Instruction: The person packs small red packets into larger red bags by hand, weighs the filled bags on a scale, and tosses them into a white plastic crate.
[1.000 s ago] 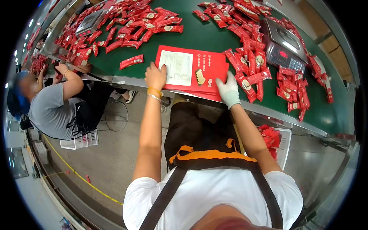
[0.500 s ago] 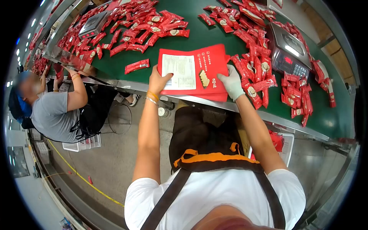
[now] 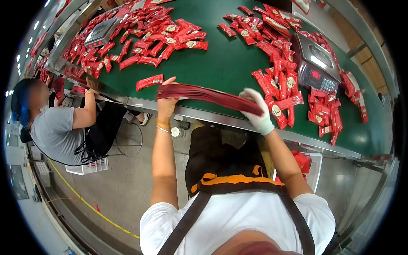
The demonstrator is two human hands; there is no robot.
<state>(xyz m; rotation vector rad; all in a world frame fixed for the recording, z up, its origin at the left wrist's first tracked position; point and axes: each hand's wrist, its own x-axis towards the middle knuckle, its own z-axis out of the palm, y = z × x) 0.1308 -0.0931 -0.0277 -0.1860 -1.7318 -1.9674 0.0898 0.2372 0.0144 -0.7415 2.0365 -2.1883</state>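
Left hand (image 3: pixel 166 102) and gloved right hand (image 3: pixel 257 111) each grip an end of red bag stack (image 3: pixel 204 94), held edge-on above green table (image 3: pixel 225 63); loose red packets (image 3: pixel 280 83) just beside

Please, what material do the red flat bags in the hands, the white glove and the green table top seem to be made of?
The stack of red bags looks like thin printed plastic film or coated paper: it bends and sags between the left hand and the right hand. The white glove seems knitted fabric, matte and soft. The green table top looks like smooth, matte rubber or PVC belt.
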